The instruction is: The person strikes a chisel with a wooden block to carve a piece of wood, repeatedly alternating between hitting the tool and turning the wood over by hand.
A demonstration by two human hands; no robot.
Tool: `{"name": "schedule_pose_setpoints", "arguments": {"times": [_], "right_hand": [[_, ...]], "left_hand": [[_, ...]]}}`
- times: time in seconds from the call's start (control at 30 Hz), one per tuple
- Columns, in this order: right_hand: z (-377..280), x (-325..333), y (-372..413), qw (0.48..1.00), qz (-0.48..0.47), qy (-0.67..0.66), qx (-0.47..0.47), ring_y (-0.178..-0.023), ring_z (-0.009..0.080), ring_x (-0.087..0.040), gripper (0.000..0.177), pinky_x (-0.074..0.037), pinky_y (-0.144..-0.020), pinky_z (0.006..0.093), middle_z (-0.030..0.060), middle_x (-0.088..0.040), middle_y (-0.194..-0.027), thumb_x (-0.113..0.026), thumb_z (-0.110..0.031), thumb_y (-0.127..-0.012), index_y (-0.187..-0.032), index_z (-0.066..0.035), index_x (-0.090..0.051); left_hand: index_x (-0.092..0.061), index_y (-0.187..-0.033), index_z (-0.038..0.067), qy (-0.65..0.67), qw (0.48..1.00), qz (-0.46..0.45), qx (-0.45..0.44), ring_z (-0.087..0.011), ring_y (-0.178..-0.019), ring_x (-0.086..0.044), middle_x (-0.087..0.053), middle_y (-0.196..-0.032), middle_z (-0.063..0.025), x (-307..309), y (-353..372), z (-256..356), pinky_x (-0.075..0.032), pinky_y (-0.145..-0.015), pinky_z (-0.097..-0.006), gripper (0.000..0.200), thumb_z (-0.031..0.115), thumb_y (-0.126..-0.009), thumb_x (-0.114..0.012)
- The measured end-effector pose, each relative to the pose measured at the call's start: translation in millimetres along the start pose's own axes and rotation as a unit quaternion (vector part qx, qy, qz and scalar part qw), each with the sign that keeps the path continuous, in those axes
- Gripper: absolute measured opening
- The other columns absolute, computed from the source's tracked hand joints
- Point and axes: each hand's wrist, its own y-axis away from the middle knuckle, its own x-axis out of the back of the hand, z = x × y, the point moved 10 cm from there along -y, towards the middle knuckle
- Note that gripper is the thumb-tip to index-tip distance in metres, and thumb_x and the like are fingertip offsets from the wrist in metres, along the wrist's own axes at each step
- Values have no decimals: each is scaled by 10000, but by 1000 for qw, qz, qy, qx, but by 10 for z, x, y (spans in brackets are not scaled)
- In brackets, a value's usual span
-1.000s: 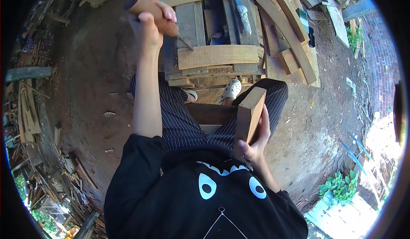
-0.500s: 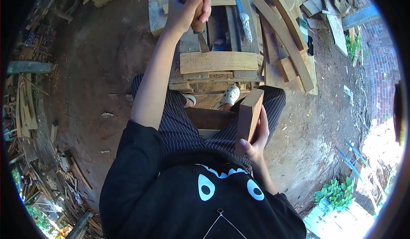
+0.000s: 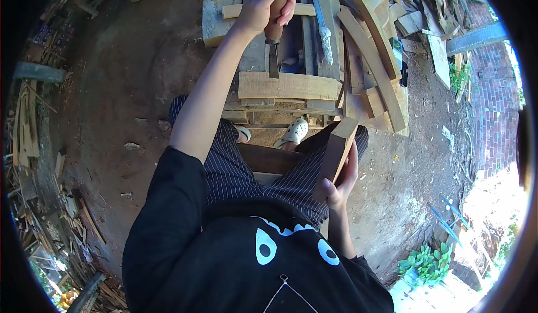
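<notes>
My left hand (image 3: 264, 9) is wrapped round the wooden handle of a chisel (image 3: 273, 61), held upright. The chisel's blade tip overlaps the far edge of a pale, slightly curved wooden board (image 3: 288, 87) lying across the bench. Closer to my body, my right hand (image 3: 343, 185) grips a thick wooden block (image 3: 336, 152) from its right side, thumb on the near end. The block is tilted over my right thigh.
On the bench (image 3: 255, 55) lie a crosswise wooden strip (image 3: 302, 9) and a long blue-grey tool with a wrapped handle (image 3: 326, 45). Curved wooden pieces (image 3: 376, 69) are stacked to the right. Scrap wood (image 3: 28, 125) lines the left side.
My left hand has shifted right with the chisel, whose blade now stands straighter at the board's far edge. The block in my right hand tilts more to the right.
</notes>
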Motion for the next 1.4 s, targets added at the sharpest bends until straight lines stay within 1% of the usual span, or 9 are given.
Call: {"name": "schedule_pose_setpoints", "arguments": {"times": [0.57,0.67,0.77,0.8,0.93,1.1,1.27,1.37,1.4], "right_hand": [[-45,76,-137,999,11,48,22,-1146,272,-549,1188,-432,-985,382,212,-514,-1267,-797,-499,-596,-1459,83,-225],[-564,166,-556,988,35,72,130,-1134,278,-560,1147,-450,-967,391,219,-522,-1261,-797,-469,-605,-1449,86,-251],[-1542,-63,-1107,972,29,97,213,-1002,255,-638,1004,-521,-854,347,213,-603,-1146,-791,-353,-655,-1416,97,-314],[-1775,-164,-1295,967,22,113,225,-943,243,-660,940,-534,-812,329,213,-629,-1091,-785,-325,-666,-1398,84,-359],[-2433,-681,-1840,969,-133,117,171,-911,252,-669,904,-522,-811,328,243,-646,-1069,-763,-378,-678,-1389,59,-416],[-2231,-1210,-2199,865,-108,421,252,-944,261,-657,964,-512,-831,328,227,-662,-1075,-730,-447,-678,-1406,82,-383],[-2598,-1241,-1735,910,-145,353,164,-965,314,-661,977,-507,-866,362,244,-657,-1099,-705,-469,-668,-1430,42,-368],[-2130,-1281,-1950,823,-163,495,226,-984,330,-658,982,-513,-866,387,244,-661,-1093,-712,-452,-656,-1441,24,-362],[-2176,-1273,-1941,831,-168,503,166,-1011,335,-647,983,-506,-885,395,251,-648,-1116,-710,-460,-662,-1441,26,-360]], "left_hand": [[-539,-741,83,-32,999,22,31,-110,-343,-438,-493,-500,-31,26,-2,-200,-372,-346,-255,412,425,-972,-541],[-542,-764,76,-172,982,28,71,-100,-417,-471,-495,-557,-15,158,54,-335,-420,-460,-282,344,367,-920,-639],[-557,-680,47,-147,985,39,84,-90,-422,-498,-536,-545,-25,-10,33,-226,-405,-424,-270,335,283,-859,-713],[-538,-646,62,-145,986,55,66,-77,-362,-452,-506,-496,2,-39,18,-210,-386,-395,-265,260,138,-849,-682],[-528,-680,64,-152,983,61,87,-88,-374,-457,-484,-489,-3,-31,34,-205,-396,-404,-259,246,148,-871,-658],[-532,-642,52,-128,987,48,85,-80,-368,-462,-512,-489,-13,-77,36,-184,-389,-389,-260,229,70,-831,-660],[-549,-656,33,-124,987,61,81,-99,-372,-478,-524,-497,-20,-77,63,-169,-388,-376,-259,191,37,-801,-674],[-560,-661,33,-153,982,103,30,-101,-375,-488,-529,-501,-24,-97,94,-32,-391,-372,-260,178,31,-800,-671],[-564,-662,32,-171,980,99,39,-102,-376,-491,-530,-500,-29,-74,93,-58,-392,-370,-260,172,20,-801,-664]]}}
